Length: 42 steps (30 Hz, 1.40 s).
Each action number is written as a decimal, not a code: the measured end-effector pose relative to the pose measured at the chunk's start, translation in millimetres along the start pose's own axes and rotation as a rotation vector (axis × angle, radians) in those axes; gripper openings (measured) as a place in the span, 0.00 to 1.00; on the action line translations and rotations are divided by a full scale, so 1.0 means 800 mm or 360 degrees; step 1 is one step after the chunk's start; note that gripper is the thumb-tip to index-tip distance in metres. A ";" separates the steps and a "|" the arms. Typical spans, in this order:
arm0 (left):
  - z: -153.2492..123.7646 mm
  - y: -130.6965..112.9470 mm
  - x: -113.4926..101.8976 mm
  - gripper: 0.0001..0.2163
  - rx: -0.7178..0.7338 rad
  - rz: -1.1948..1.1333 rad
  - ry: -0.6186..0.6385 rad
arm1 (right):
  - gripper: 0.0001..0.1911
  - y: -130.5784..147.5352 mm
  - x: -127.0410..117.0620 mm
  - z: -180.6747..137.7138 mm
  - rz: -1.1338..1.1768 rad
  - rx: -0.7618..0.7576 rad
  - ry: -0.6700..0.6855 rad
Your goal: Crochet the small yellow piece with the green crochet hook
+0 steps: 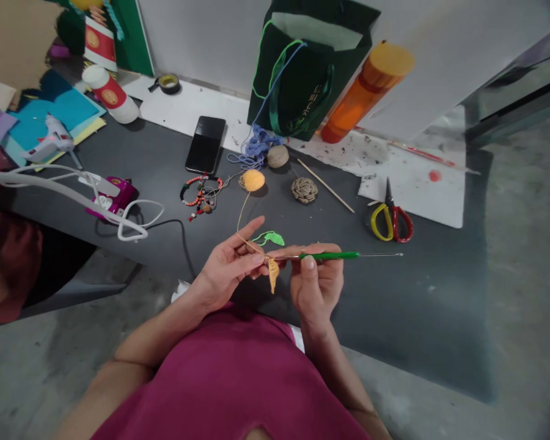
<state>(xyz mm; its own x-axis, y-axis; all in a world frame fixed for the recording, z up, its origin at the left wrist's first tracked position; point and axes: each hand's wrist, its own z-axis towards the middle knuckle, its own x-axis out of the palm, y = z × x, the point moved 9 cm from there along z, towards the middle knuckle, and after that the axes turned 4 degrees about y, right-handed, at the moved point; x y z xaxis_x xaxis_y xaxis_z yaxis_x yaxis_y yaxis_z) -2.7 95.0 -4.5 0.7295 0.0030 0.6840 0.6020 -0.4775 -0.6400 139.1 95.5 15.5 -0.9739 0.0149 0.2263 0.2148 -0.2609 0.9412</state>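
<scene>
Magenta T-shirt (pixel 229 379) fabric is seen nearest the head camera, and both bare forearms are extended from it over a dark grey work surface (pixel 421 311). An orange crocheted piece (pixel 273 275) is held hanging just below the fingertips of the left hand (pixel 227 266), whose thumb and forefinger are pressed together in a pinch on it and its thin yarn. A crochet hook (pixel 330 255) with a green handle is gripped in the right hand (pixel 314 278), between thumb and fingers, its thin metal shaft projecting to the right. That yarn is led upward to an orange yarn ball (pixel 252 180) resting on the surface, and a green crocheted leaf (pixel 270 238) is seen just beyond the hands. Farther back are placed a jute coil (pixel 304 190), a twine ball (pixel 277 156), blue yarn (pixel 256 145), a black smartphone (pixel 205 145), a beaded string (pixel 200 195) and red-and-yellow scissors (pixel 391 221). Stained white paper (pixel 421 177) is laid to the right, a hot glue gun (pixel 50 140) and coloured paper (pixel 57 113) are placed to the left, and a dark green gift bag (pixel 302 73) stands against a white wall (pixel 201 36), above a concrete floor (pixel 522 256)
</scene>
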 end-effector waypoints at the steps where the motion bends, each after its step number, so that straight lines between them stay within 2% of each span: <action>1: 0.000 0.000 0.000 0.30 -0.0002 0.0000 -0.0004 | 0.02 0.000 -0.001 -0.001 -0.0005 -0.0010 -0.0001; 16: 0.002 0.000 0.000 0.26 0.0029 -0.0047 0.0001 | 0.02 0.006 0.003 0.000 0.0015 -0.0058 -0.0001; 31: 0.002 0.000 0.000 0.26 0.0040 0.0011 0.0026 | 0.02 0.009 0.006 0.000 -0.0037 -0.0006 0.0034; 42: 0.002 -0.004 0.001 0.29 0.0116 0.0185 -0.0038 | 0.07 0.038 0.012 -0.002 -0.0319 -0.0353 0.0054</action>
<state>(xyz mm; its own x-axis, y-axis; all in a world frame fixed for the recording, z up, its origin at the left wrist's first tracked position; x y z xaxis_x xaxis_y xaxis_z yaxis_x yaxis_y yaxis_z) -3.8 97.9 -2.7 0.8025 -0.0276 0.5960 0.5345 -0.4107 -0.7387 136.2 85.8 46.2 -0.9980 0.0562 0.0294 0.0002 -0.4608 0.8875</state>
